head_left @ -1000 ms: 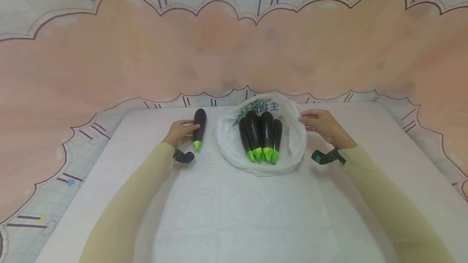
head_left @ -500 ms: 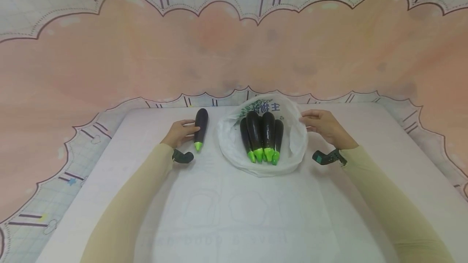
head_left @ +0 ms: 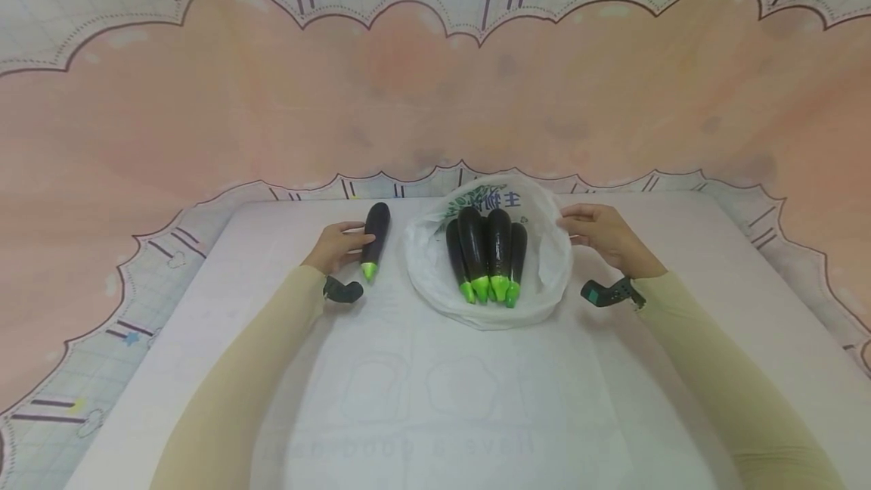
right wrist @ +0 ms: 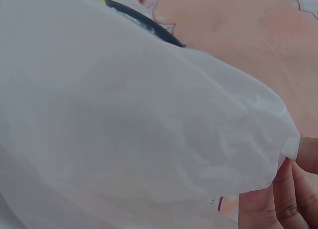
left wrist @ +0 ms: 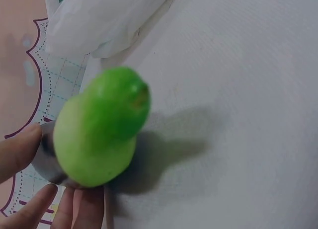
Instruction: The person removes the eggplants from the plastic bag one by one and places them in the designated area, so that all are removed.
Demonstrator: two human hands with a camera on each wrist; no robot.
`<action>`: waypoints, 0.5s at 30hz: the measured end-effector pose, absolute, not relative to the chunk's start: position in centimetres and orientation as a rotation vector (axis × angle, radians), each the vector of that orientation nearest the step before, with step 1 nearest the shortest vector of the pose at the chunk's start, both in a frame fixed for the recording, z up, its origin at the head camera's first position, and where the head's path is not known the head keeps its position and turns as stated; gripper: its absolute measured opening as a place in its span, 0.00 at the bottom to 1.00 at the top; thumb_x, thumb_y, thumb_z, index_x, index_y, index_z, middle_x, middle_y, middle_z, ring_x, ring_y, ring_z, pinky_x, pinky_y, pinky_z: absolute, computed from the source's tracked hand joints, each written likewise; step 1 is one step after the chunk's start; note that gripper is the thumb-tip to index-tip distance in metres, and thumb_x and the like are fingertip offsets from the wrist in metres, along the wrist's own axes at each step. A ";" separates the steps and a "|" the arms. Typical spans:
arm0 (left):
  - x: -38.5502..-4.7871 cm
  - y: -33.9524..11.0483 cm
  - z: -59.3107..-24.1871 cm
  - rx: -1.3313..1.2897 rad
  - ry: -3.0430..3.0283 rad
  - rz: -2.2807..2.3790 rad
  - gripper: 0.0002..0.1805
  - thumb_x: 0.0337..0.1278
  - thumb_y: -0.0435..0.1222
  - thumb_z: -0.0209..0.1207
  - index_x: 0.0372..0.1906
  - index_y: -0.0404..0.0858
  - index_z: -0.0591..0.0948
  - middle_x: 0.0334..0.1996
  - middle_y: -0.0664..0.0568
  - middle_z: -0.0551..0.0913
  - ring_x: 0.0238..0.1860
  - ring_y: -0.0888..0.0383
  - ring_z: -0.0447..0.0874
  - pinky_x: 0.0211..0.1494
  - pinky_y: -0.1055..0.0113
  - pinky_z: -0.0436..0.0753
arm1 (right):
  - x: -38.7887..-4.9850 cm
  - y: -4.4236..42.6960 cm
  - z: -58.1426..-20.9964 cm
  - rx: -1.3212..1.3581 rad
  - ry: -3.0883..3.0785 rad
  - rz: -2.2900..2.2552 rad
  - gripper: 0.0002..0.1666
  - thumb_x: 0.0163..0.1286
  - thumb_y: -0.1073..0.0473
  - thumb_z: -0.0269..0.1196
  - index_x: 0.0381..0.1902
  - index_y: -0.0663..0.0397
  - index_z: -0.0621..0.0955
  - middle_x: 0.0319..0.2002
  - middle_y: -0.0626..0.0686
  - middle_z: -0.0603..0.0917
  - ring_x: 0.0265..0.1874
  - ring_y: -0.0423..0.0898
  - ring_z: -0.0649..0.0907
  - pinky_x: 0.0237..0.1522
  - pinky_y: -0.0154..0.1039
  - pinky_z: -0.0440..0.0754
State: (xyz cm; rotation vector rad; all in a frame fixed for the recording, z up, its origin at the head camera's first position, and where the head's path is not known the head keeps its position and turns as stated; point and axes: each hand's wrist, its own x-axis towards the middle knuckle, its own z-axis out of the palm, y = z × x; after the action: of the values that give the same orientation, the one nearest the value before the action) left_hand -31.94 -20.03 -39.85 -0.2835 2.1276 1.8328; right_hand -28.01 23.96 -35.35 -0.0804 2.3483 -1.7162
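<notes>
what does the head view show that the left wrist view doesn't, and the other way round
Only the head view shows the right hand, both sleeves and the eggplants inside the white bag.

Only the left wrist view looks end-on at the lone eggplant, showing its brownish stem tip.

Both show the left hand gripping that eggplant, part of the bag, the table and the patterned backdrop.
</notes>
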 end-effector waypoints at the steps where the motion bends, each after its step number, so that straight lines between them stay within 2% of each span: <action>1: -32.0 -20.0 -39.9 -0.286 2.123 1.837 0.36 0.60 0.29 0.56 0.71 0.31 0.56 0.69 0.33 0.60 0.69 0.42 0.63 0.71 0.56 0.68 | -28.0 24.0 -35.3 -0.078 2.355 -1.709 0.26 0.68 0.57 0.59 0.57 0.69 0.70 0.35 0.34 0.81 0.36 0.32 0.81 0.43 0.27 0.84; 15: -31.8 -19.7 -39.6 -0.285 2.142 1.798 0.35 0.60 0.28 0.56 0.71 0.31 0.56 0.69 0.33 0.60 0.68 0.41 0.64 0.71 0.55 0.69 | -27.9 23.8 -35.2 -0.060 2.380 -1.680 0.27 0.68 0.56 0.60 0.58 0.69 0.70 0.36 0.35 0.80 0.36 0.32 0.81 0.42 0.27 0.84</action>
State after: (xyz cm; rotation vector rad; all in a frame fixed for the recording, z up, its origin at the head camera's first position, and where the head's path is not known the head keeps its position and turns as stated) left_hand -31.83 -19.74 -39.63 -0.2850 2.1420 1.7980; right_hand -27.90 23.85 -35.21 -0.0602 2.3796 -1.6795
